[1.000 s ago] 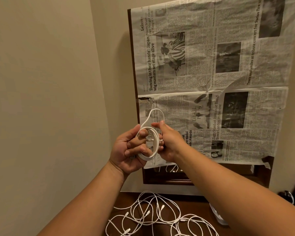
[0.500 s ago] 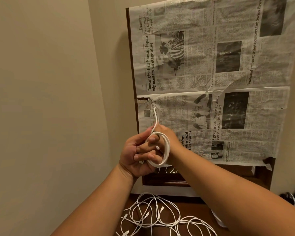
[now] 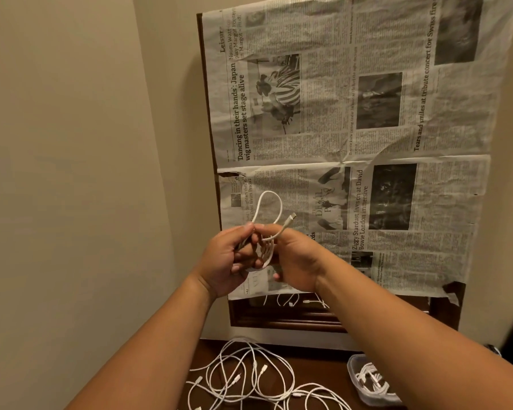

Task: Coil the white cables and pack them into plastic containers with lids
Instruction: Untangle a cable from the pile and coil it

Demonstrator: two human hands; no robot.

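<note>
Widening since half a second ago, the top loop of a thin white charging cable point(image 3: 280, 208) is rising above both hands at frame centre, its plug end now poking right. The left hand point(image 3: 225, 261) is curling its fingers around the coil; the right hand point(image 3: 299, 261) is clamping its strands. Loose white cables point(image 3: 253, 369) are lying bottom centre, near a clear plastic container point(image 3: 352, 369).

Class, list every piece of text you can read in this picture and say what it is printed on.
All on the newspaper:
"'Dancing in their hands': Japan wig masters set stage alive"
"Tears and smiles at tribute concert for Swiss fire", then cut off
"Ziggy Stardust lives on at David Bowie London immersive"
"Leisur", heading, end blurred
Smaller print: too small to read.
</note>
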